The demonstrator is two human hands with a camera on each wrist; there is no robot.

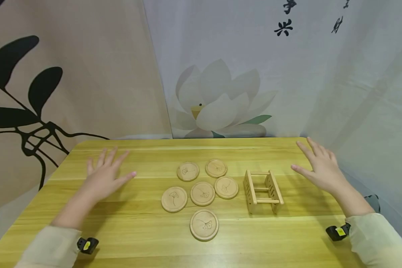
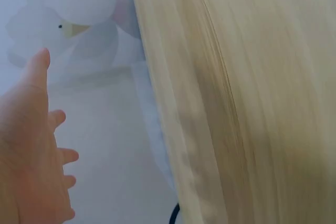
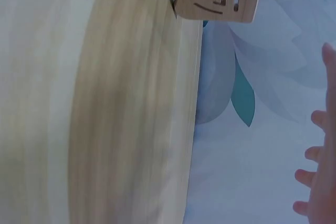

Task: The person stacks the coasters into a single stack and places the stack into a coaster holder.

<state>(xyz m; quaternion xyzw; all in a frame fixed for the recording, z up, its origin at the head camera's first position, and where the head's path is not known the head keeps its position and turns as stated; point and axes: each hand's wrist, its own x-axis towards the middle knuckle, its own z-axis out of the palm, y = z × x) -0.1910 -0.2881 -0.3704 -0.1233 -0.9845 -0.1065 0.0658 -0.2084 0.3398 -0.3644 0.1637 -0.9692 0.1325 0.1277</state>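
Pale sleeves [image 1: 51,245] are seen closest, just behind the two hands. Beyond the hands a cloth backdrop [image 1: 305,85] is hung, printed with a white lotus [image 1: 221,104] between them, dark leaves [image 1: 15,56] past the left hand and black characters [image 1: 283,28] on the right hand's side. Below both hands a yellowish wooden bench [image 1: 137,223] is spread. Over its left part the left hand [image 1: 104,180] is held, and over its right part the right hand [image 1: 321,169]; both are released, with fingers spread and thumbs turned inward. Between them, nearer the right hand, a wooden rack [image 1: 261,189] is stood, its two slotted side panels joined by crossbars. From the rack toward the left hand, six round wooden discs [image 1: 202,193] are laid flat, each marked with a leaf outline. One disc [image 1: 174,199] is placed nearest the left hand, another [image 1: 226,187] just beside the rack, and one [image 1: 204,225] closest to the wearer, between the wrists. At each wrist a small black device [image 1: 88,245] with a yellow patch is worn.
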